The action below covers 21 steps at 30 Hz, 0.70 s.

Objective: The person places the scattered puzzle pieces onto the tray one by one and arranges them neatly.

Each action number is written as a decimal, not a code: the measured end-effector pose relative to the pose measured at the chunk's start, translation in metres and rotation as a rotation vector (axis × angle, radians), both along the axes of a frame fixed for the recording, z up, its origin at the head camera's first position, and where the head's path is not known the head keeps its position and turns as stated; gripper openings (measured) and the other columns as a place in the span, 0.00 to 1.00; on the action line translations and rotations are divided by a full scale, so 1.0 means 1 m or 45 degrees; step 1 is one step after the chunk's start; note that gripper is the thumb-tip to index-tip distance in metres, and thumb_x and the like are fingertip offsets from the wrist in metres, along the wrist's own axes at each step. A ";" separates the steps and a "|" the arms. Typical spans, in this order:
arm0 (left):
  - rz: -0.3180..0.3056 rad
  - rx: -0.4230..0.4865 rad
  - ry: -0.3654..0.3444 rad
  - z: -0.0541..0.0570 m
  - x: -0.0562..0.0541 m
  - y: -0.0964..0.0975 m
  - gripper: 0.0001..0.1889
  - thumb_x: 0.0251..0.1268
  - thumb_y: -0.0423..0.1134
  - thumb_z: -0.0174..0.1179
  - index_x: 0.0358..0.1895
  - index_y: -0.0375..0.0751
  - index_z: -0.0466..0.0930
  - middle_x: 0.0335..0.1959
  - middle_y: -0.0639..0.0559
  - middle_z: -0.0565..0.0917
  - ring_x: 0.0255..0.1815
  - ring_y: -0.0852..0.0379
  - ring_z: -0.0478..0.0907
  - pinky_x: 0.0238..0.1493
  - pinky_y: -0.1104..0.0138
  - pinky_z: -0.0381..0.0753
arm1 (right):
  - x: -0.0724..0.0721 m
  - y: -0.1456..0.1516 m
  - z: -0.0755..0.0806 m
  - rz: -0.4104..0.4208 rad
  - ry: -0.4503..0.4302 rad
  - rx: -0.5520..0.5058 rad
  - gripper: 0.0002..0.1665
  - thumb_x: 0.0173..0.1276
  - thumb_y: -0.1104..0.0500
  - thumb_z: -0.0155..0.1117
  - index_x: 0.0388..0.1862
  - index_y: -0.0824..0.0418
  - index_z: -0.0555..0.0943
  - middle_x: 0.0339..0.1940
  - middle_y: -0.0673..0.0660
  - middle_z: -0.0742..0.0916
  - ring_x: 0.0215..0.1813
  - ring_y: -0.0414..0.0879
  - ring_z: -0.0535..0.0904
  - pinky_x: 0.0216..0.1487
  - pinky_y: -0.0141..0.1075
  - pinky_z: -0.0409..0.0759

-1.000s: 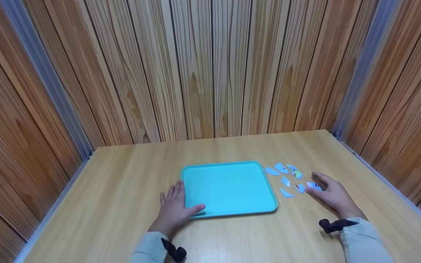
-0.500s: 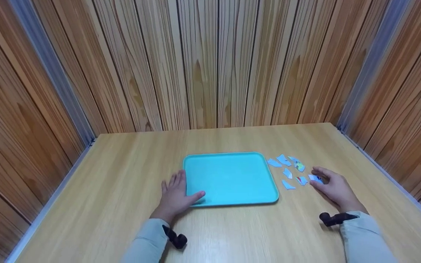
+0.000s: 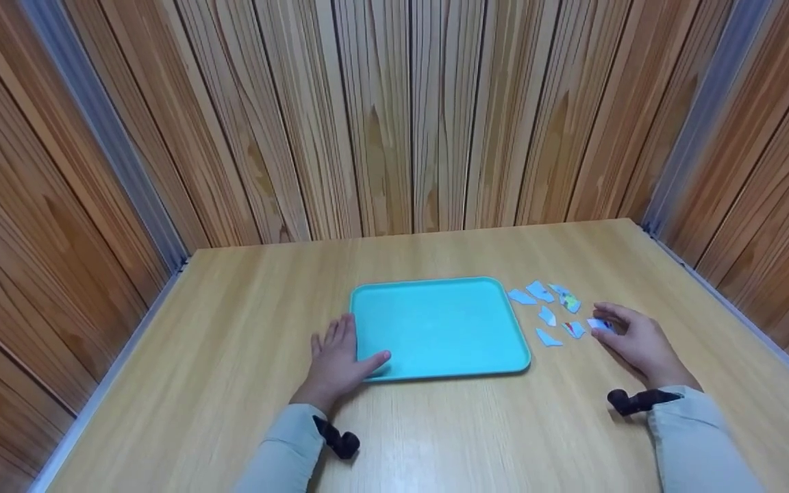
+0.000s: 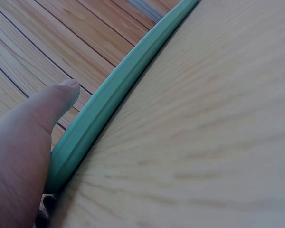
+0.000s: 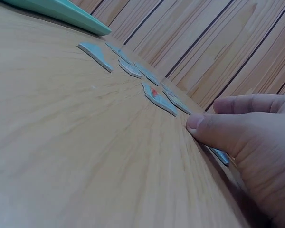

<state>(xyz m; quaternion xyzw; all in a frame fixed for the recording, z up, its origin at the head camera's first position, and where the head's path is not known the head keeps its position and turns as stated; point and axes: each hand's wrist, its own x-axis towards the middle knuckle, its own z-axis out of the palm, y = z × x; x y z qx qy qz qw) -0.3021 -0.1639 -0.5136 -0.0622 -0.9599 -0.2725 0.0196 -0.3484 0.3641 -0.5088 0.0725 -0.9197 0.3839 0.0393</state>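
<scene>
My left hand (image 3: 336,366) rests at the near left corner of a turquoise tray (image 3: 439,329), fingers spread along its left side. Its thumb (image 4: 57,102) reaches over the rim in the left wrist view. To the right of the tray, my right hand (image 3: 641,346) is low over the table, thumb and fingers apart on either side of a light blue flat piece (image 3: 598,324), like a jigsaw piece. In the right wrist view, part of that piece (image 5: 221,156) shows under the hand, and the thumb tip (image 5: 195,122) is close to the tabletop.
Several more flat, jagged pieces lie between tray and right hand, among them one with a red mark (image 3: 574,330), one with green and yellow (image 3: 571,302) and a plain blue one (image 3: 548,337). Wood-panelled walls (image 3: 394,116) border the wooden table (image 3: 264,294).
The head view has tilted, so the whole scene sits higher in it. My right thumb and fingers have drawn slightly closer together around the piece; the left hand stays at the tray.
</scene>
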 end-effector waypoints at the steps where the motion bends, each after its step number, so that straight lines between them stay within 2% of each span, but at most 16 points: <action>1: 0.003 -0.004 -0.004 0.001 0.000 0.000 0.60 0.61 0.77 0.50 0.82 0.37 0.40 0.83 0.40 0.46 0.83 0.40 0.38 0.77 0.40 0.28 | 0.000 0.001 0.001 -0.004 -0.006 -0.009 0.40 0.73 0.47 0.65 0.75 0.67 0.67 0.67 0.70 0.78 0.73 0.69 0.66 0.71 0.67 0.59; 6: 0.013 -0.002 -0.012 0.004 -0.001 0.003 0.59 0.61 0.75 0.52 0.82 0.35 0.41 0.83 0.40 0.47 0.83 0.39 0.39 0.77 0.39 0.28 | 0.002 0.003 0.003 -0.016 0.024 -0.031 0.36 0.71 0.52 0.67 0.72 0.70 0.70 0.65 0.71 0.80 0.71 0.69 0.68 0.70 0.66 0.60; 10: 0.018 0.013 0.008 0.003 -0.002 0.003 0.59 0.62 0.74 0.53 0.82 0.34 0.43 0.83 0.39 0.48 0.83 0.38 0.40 0.76 0.38 0.29 | 0.001 0.004 0.005 -0.022 0.041 -0.033 0.31 0.72 0.57 0.66 0.70 0.69 0.72 0.62 0.72 0.81 0.69 0.70 0.70 0.69 0.66 0.62; 15: 0.010 -0.003 -0.003 -0.001 0.000 0.003 0.58 0.62 0.75 0.51 0.82 0.36 0.42 0.83 0.40 0.48 0.83 0.38 0.40 0.76 0.38 0.28 | 0.002 0.004 0.003 -0.036 0.019 -0.015 0.29 0.74 0.58 0.63 0.70 0.69 0.72 0.63 0.71 0.81 0.69 0.70 0.71 0.68 0.67 0.62; 21: 0.008 -0.011 0.006 0.001 -0.002 0.002 0.59 0.62 0.76 0.50 0.82 0.36 0.42 0.83 0.40 0.47 0.83 0.39 0.39 0.76 0.39 0.28 | 0.003 0.002 0.004 -0.043 -0.010 -0.019 0.29 0.75 0.58 0.62 0.71 0.67 0.72 0.63 0.71 0.81 0.68 0.69 0.71 0.69 0.67 0.62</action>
